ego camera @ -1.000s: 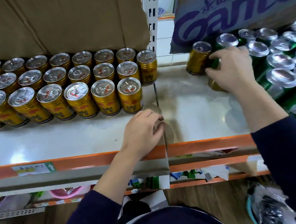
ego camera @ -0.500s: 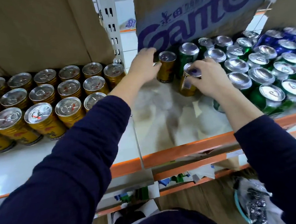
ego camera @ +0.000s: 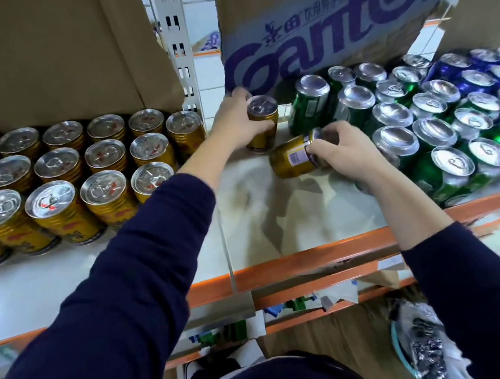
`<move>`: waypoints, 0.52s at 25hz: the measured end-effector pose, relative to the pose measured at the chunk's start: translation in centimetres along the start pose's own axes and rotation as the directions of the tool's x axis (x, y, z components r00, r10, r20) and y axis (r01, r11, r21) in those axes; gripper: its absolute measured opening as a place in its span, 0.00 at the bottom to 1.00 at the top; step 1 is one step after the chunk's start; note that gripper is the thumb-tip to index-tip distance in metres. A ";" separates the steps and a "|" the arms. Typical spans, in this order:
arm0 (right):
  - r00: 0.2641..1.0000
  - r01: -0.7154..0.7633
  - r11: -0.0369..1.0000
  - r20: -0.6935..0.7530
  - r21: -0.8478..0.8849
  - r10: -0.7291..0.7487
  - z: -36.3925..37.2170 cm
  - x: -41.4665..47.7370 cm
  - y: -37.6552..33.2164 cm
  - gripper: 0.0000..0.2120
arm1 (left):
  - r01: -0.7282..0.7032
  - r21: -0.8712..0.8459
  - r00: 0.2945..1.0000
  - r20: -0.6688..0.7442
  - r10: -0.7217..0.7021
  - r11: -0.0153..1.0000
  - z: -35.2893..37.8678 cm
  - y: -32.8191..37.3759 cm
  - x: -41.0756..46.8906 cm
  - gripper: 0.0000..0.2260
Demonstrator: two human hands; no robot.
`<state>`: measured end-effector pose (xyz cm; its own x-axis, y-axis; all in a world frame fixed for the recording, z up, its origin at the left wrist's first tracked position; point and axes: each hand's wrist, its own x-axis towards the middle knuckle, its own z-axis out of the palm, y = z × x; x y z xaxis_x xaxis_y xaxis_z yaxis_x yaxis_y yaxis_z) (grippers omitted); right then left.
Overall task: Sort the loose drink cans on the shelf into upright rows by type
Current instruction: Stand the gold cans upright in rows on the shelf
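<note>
1. Gold can (ego camera: 263, 133) stands upright at the back of the right shelf bay (ego camera: 276, 223). My left hand (ego camera: 234, 123) has its fingers curled round the can's side.
2. A second gold can (ego camera: 293, 159) lies tipped just in front, its long axis running left to right. My right hand (ego camera: 349, 152) pinches the lid end.
3. I judge both belong in the gold rows (ego camera: 103, 173) to the left, and the left hand is nearer.
4. The shelf post (ego camera: 181, 73) stands between. Green cans (ego camera: 307, 104) crowd just to the right, under the Ganten carton (ego camera: 319, 39).
</note>
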<state>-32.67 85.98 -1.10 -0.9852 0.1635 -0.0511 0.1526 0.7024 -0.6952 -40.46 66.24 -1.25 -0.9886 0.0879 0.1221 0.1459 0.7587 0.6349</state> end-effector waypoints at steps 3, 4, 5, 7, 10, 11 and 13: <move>0.987 -0.064 0.998 0.146 0.008 0.062 0.8 -0.9 1.1 0.23 | -0.038 0.075 0.999 0.038 0.035 0.996 -3.1 -1.8 -2.8 0.29; 0.979 -0.015 0.998 0.204 -0.061 0.027 1.0 -1.0 1.2 0.25 | -0.047 0.111 0.995 0.089 0.037 0.993 -4.0 -2.0 -3.6 0.29; 0.965 0.064 0.991 0.261 -0.121 -0.031 1.1 -1.0 1.0 0.27 | -0.054 0.142 0.989 0.146 0.033 0.988 -4.5 -2.1 -4.3 0.29; 0.922 0.272 0.934 0.341 -0.230 -0.185 1.8 -0.6 0.1 0.33 | -0.053 0.187 0.977 0.213 0.013 0.981 -4.6 -1.9 -5.4 0.29; 0.896 0.419 0.824 0.322 -0.381 -0.307 3.6 -0.3 -0.7 0.36 | -0.006 0.186 0.996 0.092 -0.012 0.983 -3.8 -2.1 -7.0 0.29; 0.908 0.402 0.826 0.287 -0.395 -0.305 4.0 -0.2 -0.8 0.36 | 0.020 0.137 0.998 0.051 -0.027 0.990 -3.3 -2.1 -7.6 0.30; 0.949 0.302 0.891 0.195 -0.339 -0.248 4.0 -0.1 -0.5 0.33 | 0.034 0.074 0.998 0.054 -0.039 0.997 -2.2 -2.1 -8.7 0.33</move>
<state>-32.97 82.82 -3.66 -0.9880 -0.1534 -0.0159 -0.1350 0.9100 -0.3920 -32.05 62.45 -1.94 -0.9940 0.0936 0.0560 0.1086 0.8070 0.5805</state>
